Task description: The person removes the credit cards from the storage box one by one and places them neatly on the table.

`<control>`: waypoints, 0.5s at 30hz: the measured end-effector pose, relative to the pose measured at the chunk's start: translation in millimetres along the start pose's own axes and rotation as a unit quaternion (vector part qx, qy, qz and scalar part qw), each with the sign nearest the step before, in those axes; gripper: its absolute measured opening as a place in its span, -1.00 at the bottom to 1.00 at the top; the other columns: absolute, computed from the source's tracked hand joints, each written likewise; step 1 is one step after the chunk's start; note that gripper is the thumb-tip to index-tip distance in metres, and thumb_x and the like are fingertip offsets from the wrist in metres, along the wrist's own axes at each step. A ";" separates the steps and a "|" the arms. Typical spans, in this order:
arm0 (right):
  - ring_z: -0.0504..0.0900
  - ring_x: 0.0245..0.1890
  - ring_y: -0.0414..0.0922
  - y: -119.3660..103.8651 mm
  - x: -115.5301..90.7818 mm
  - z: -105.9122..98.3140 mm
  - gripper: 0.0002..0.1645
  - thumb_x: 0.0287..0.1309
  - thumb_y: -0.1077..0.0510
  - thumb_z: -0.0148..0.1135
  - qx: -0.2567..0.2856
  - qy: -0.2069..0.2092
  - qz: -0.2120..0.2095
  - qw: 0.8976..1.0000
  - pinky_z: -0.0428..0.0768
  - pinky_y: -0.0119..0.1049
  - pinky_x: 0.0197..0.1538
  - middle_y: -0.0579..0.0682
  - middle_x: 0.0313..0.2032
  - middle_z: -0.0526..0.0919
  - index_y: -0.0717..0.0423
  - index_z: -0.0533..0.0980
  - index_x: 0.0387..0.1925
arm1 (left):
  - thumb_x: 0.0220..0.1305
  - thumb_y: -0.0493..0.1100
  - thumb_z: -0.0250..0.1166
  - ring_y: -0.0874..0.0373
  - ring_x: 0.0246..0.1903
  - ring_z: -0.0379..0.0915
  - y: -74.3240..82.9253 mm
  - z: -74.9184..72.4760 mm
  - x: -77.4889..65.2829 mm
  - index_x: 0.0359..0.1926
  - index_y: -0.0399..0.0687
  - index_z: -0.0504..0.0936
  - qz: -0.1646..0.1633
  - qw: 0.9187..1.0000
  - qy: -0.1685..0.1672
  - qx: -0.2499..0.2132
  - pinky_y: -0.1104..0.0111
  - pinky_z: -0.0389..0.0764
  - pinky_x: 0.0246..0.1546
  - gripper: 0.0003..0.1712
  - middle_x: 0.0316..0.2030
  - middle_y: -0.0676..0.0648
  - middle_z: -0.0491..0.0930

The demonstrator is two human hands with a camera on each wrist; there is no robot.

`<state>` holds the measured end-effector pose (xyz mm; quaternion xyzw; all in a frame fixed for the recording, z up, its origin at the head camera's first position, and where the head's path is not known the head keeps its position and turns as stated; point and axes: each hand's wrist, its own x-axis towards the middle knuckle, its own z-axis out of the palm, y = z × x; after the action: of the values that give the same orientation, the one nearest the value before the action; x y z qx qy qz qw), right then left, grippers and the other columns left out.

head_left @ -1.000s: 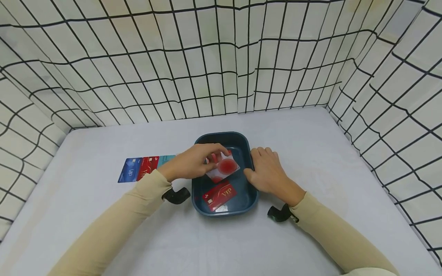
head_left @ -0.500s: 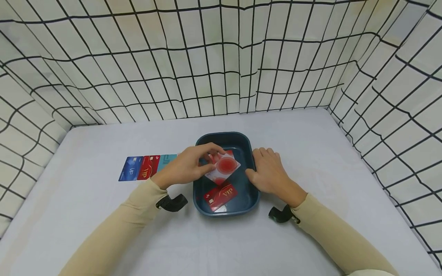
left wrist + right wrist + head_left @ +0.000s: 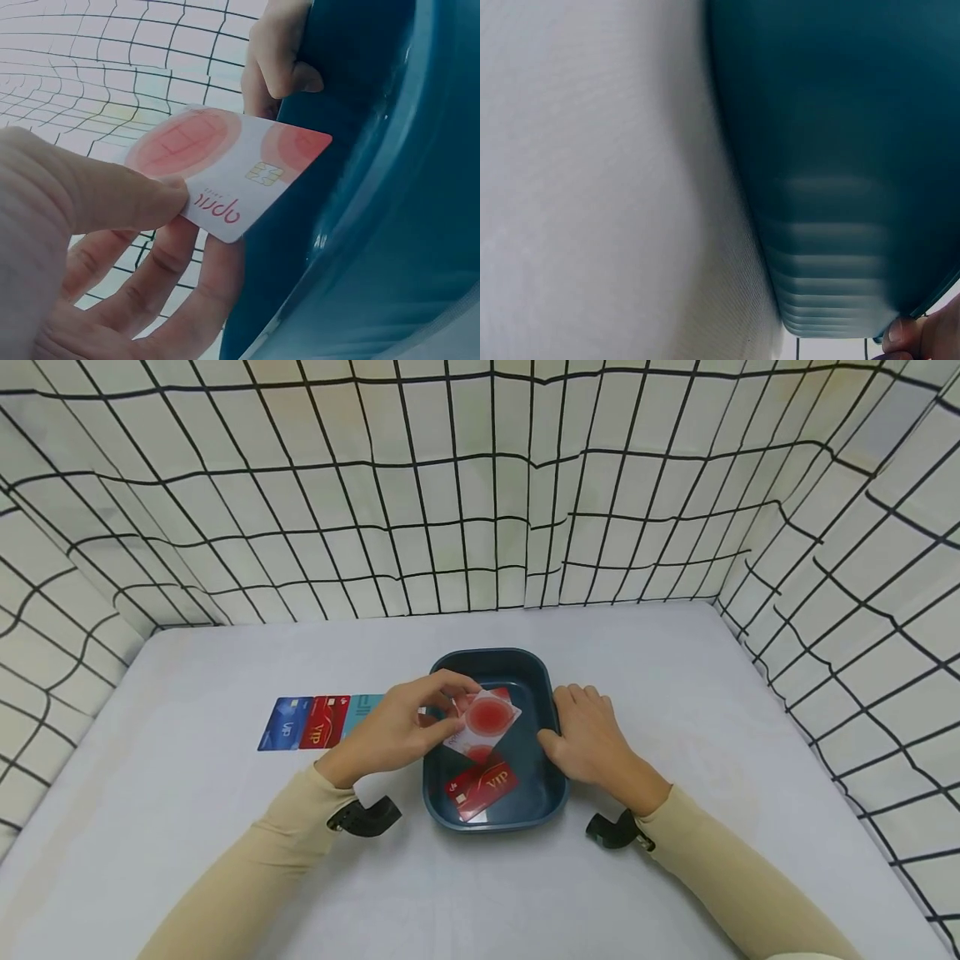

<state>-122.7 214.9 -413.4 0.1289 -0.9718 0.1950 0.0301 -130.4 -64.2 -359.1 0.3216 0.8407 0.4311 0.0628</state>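
My left hand [image 3: 408, 718] pinches a white bank card with red circles [image 3: 225, 169] between thumb and fingers. The card has a gold chip and red lettering, and it is tilted over the dark blue tray [image 3: 553, 693]. Inside the tray lies a red VIP card [image 3: 482, 787], partly overlapped by the held card's lower corner in the head view. Another red piece [image 3: 501, 693] shows behind the held card's top edge. On the tray's right side my right hand [image 3: 596, 735] grips the rim, its thumb [image 3: 901, 332] at the edge.
Left of the tray, a blue VIP card [image 3: 285, 724], a red VIP card [image 3: 326, 721] and a teal card [image 3: 362, 710] lie in a row on the white table [image 3: 480, 893], the teal one partly behind my left hand. Black-grid netting [image 3: 450, 485] surrounds the table's back and sides.
My left hand and the held card have shifted slightly left relative to the tray, and more of the card's face shows. My right hand stays at the rim. The head view has shifted slightly.
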 end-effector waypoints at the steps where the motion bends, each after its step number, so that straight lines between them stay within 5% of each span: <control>1: 0.36 -0.25 0.01 0.0 -0.1 0.2 -0.65 0.17 -0.01 0.11 0.000 0.001 0.000 1.000 0.23 -0.17 -0.19 0.05 -0.32 0.48 0.17 0.46 -0.16 | 0.35 -0.29 0.36 0.09 -0.05 0.65 0.0 -0.5 -1.2 0.26 0.07 0.53 0.004 1.000 0.005 -0.001 0.34 0.76 -0.10 -0.50 0.04 -0.03 0.64; 15: 0.33 -0.29 0.00 -0.8 -0.7 0.7 -0.70 0.16 0.00 0.11 -0.002 0.001 0.000 1.000 0.19 -0.18 -0.21 0.04 -0.36 0.44 0.15 0.44 -0.22 | 0.31 -0.28 0.41 0.13 -0.06 0.64 -2.7 -6.8 -21.6 0.26 0.03 0.55 0.008 0.998 0.057 0.007 0.27 0.79 -0.07 -0.49 -0.01 -0.05 0.67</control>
<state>-121.8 214.1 -413.9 0.1282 -0.9722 0.1936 0.0312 -117.3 -82.9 -360.7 0.3038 0.8432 0.4434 0.0090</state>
